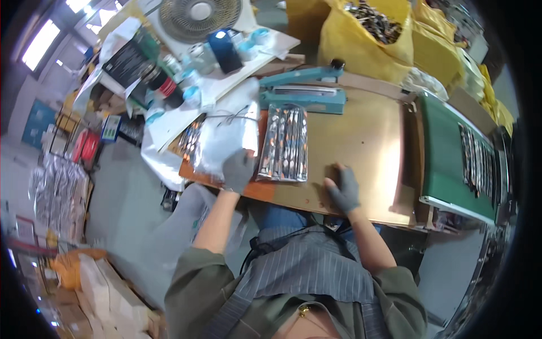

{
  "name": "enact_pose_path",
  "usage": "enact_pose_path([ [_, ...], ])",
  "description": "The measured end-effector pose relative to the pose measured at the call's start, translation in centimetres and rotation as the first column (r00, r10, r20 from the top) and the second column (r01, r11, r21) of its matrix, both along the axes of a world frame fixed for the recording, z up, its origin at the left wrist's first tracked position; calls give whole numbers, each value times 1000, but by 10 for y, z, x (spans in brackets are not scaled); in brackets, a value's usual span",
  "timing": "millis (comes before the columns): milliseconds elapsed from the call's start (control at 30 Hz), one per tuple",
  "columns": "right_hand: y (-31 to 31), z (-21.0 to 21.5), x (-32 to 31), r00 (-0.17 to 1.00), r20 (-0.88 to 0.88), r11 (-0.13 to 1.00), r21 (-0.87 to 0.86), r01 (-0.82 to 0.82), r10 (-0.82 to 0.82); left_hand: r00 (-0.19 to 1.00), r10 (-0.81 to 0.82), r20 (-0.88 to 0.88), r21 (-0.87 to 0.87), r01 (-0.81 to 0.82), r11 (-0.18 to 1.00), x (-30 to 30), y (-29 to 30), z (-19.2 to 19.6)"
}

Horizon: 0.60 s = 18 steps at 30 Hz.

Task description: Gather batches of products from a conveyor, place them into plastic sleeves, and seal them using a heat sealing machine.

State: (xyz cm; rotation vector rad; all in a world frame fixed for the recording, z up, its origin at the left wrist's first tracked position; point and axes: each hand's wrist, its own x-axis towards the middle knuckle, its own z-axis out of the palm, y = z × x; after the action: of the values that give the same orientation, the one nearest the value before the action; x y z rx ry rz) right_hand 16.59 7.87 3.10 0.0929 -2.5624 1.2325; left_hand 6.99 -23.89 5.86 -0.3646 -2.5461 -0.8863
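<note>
My left hand point(238, 171), in a grey glove with bare fingertips, lies on a stack of clear plastic bags point(226, 141) at the table's left part. Its fingers look laid out on the plastic, partly blurred. Just right of it is a clear pack point(284, 144) of several slim dark sticks patterned in orange and white. My right hand point(344, 191), gloved alike, rests by the near edge of the golden-brown board point(361, 141), thumb and fingers apart, holding nothing. Behind the pack stands a teal heat sealer point(305, 97) with a long arm.
A white shelf point(226, 85) at the back left carries bottles, jars and a fan point(200, 17). On the right, a green conveyor belt point(446, 152) bears a row of dark sticks point(477, 161). A yellow sack point(361, 45) full of pieces stands at the back.
</note>
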Motion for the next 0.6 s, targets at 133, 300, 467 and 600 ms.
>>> enact_pose_path([
  [133, 23, -1, 23, 987, -159, 982, 180, 54, -25, 999, 41, 30, -103, -37, 994, -29, -65, 1],
  [300, 2, -13, 20, 988, -157, 966, 256, 34, 7, 846, -68, 528, 18, 68, 997, -67, -129, -9],
  [467, 14, -16, 30, 983, -182, 971, 233, 54, -11, 944, -173, 282, 430, 36, 902, -53, -83, 98],
  [600, -4, 42, 12, 884, 466, 787, -560, 258, 42, 913, -394, 107, 526, 284, 802, 1, 26, 116],
])
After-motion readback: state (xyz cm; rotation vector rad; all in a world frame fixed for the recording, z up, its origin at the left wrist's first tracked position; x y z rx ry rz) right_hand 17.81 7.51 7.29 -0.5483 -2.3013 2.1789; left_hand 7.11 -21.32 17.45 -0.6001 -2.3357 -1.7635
